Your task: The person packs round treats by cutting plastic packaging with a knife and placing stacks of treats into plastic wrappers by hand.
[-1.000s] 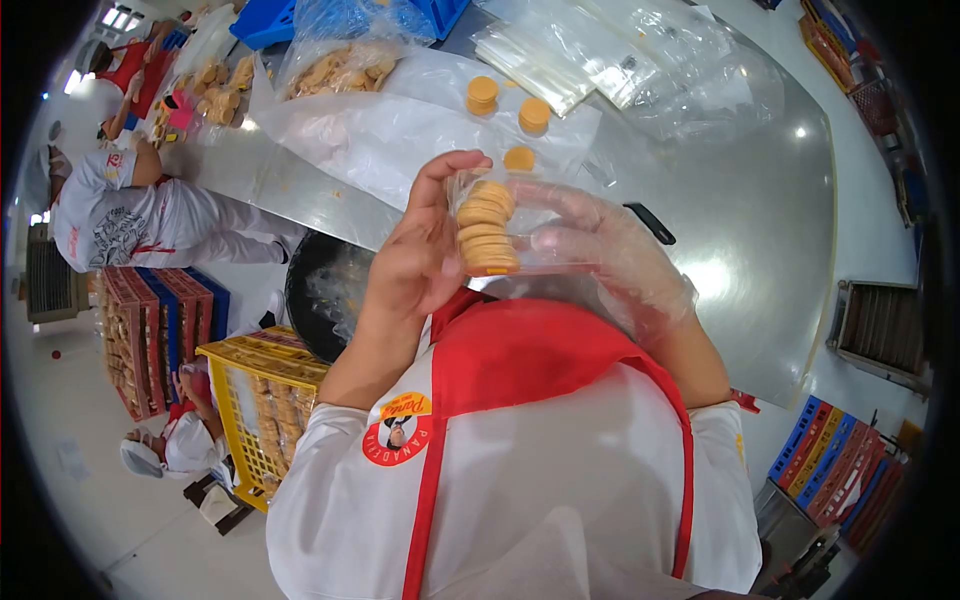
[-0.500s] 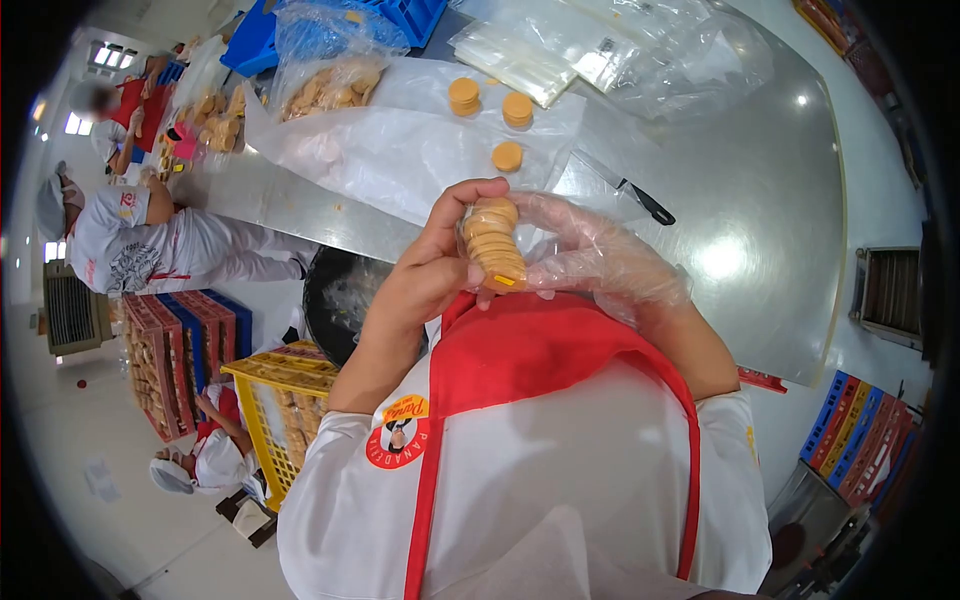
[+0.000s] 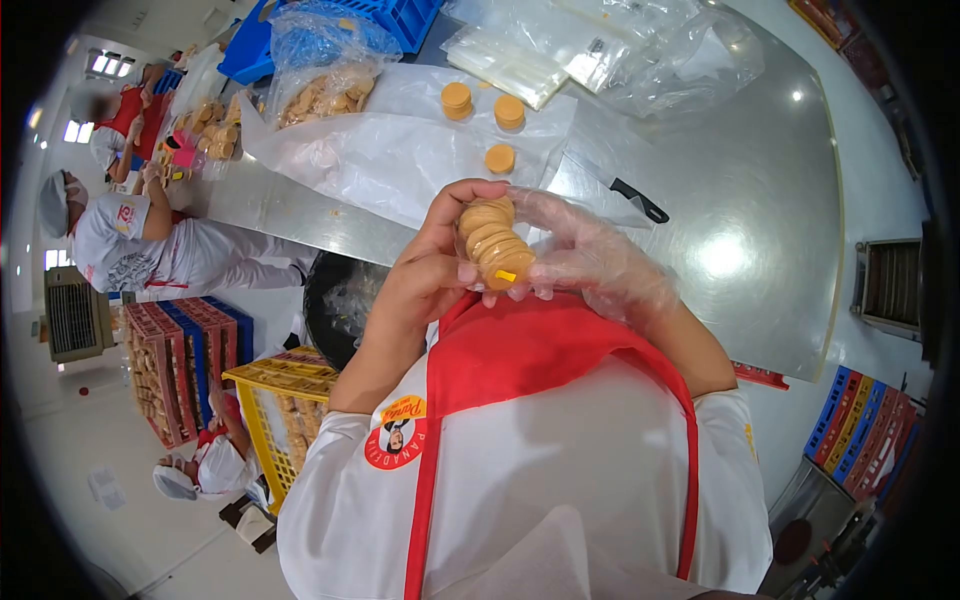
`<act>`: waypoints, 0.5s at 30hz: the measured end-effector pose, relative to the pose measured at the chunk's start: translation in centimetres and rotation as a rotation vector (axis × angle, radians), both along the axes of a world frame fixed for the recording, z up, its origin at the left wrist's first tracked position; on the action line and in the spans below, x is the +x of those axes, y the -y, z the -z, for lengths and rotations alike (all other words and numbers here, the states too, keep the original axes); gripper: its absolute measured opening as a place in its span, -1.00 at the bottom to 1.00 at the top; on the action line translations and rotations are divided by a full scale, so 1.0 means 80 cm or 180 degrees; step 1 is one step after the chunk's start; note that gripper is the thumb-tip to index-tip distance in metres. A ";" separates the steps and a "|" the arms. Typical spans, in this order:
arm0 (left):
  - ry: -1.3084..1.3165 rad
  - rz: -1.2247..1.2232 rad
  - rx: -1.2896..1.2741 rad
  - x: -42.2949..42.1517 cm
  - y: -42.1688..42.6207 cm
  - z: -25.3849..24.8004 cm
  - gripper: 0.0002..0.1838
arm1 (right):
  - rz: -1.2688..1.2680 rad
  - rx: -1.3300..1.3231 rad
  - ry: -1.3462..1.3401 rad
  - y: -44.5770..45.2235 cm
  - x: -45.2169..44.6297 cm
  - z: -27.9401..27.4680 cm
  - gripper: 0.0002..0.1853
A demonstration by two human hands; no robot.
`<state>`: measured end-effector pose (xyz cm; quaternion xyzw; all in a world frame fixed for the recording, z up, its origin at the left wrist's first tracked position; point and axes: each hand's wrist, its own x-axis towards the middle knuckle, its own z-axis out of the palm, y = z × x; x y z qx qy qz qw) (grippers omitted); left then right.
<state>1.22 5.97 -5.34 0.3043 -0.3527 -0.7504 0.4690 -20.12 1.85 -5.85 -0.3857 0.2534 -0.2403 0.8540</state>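
Observation:
Close to my chest I hold a clear plastic bag of round cookies (image 3: 497, 243), stacked in a leaning row with a small yellow label at the lower end. My bare left hand (image 3: 440, 245) grips its left side, thumb low and fingers over the top. On the other side my right hand (image 3: 590, 255), in a clear plastic glove, pinches the bag's right edge. Just beyond my hands, short stacks of cookies, one of them a near stack (image 3: 500, 158), stand on a white plastic sheet (image 3: 400, 160). A black-handled knife (image 3: 640, 200) lies to the right.
Clear plastic bags (image 3: 510, 65) lie at the back of the metal table (image 3: 740, 220). A large bag of cookies (image 3: 325, 95) sits by a blue crate (image 3: 400, 20). A yellow crate (image 3: 260, 420) and black bin (image 3: 325, 300) stand left. Several co-workers, including one person (image 3: 150, 235), are at left.
The bagged cookies have tilted, so the labelled end faces up more. My right fingers have shifted down around that end. A co-worker at the far left has moved their arms slightly.

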 end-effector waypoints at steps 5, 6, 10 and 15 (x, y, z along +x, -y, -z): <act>0.0133 -0.0113 0.0061 -0.008 -0.008 -0.003 -0.19 | -0.0190 -0.0020 0.0176 0.000 -0.001 0.016 -0.06; 0.0151 -0.0174 0.0064 -0.011 -0.011 -0.004 -0.20 | -0.0161 -0.0091 0.0225 -0.004 0.002 0.006 -0.07; -0.0138 -0.0313 -0.0074 -0.012 -0.027 -0.002 -0.24 | -0.0154 -0.0277 0.0245 -0.009 0.007 -0.004 -0.09; -0.0366 -0.0663 -0.0039 -0.005 -0.054 0.001 -0.30 | -0.0365 -0.0057 0.0281 -0.019 0.012 -0.004 -0.01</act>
